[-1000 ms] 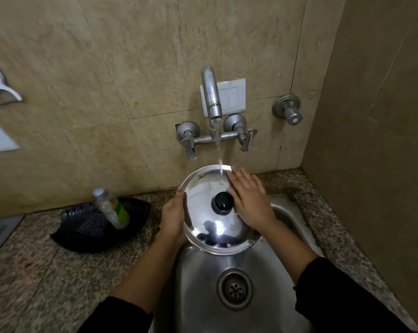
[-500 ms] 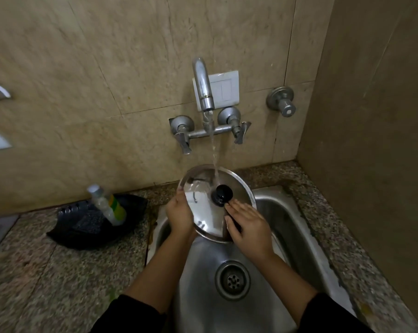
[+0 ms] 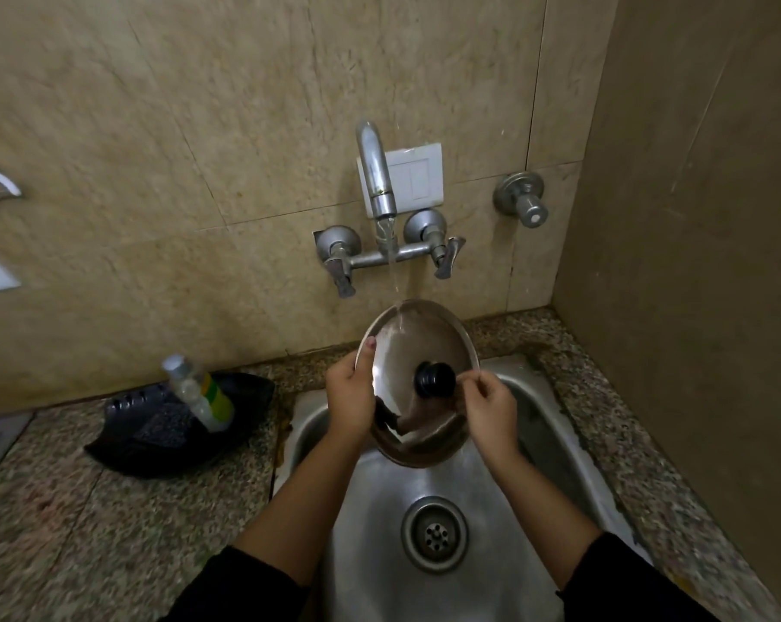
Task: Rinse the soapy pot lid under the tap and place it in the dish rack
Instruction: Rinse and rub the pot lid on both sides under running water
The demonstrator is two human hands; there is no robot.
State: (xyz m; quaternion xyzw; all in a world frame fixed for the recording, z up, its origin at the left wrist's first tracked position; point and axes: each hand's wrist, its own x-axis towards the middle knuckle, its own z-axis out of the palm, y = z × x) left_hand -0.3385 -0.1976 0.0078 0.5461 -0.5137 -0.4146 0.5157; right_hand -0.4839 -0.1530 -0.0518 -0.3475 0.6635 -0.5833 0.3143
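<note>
The pot lid (image 3: 418, 347) is held tilted over the steel sink (image 3: 528, 437), its upper rim under the tap (image 3: 375, 172), whose thin stream of water (image 3: 392, 262) lands on the lid's top edge just beyond the left hand's thumb. The left hand (image 3: 350, 397) is closed around the lid's left rim, thumb lying on the shiny top face and the other fingers hidden behind it. The right hand (image 3: 489, 408) sits at the lid's right side, loosely curled, with its fingertips (image 3: 462, 380) pinched beside the black knob (image 3: 434, 379) at the lid's centre; whether they actually press the knob or only touch the metal next to it cannot be told. The lid's lower part reflects both hands and hangs between the 2 wrists, above the drain (image 3: 434, 534), which lies nearer the person than either hand.

To the left of the left hand, on the speckled stone desk (image 3: 65, 509), a black tray (image 3: 155, 437) holds a leaning clear bottle (image 3: 198, 392) with a green and yellow label. Beyond the hands, 2 tap handles (image 3: 344, 258) flank the spout on the tiled wall, a white switch plate (image 3: 418, 177) sits behind it, and a separate round valve (image 3: 521, 199) is mounted farther right of the right hand. Dark sleeves (image 3: 626, 585) cover both forearms near the bottom edge.
</note>
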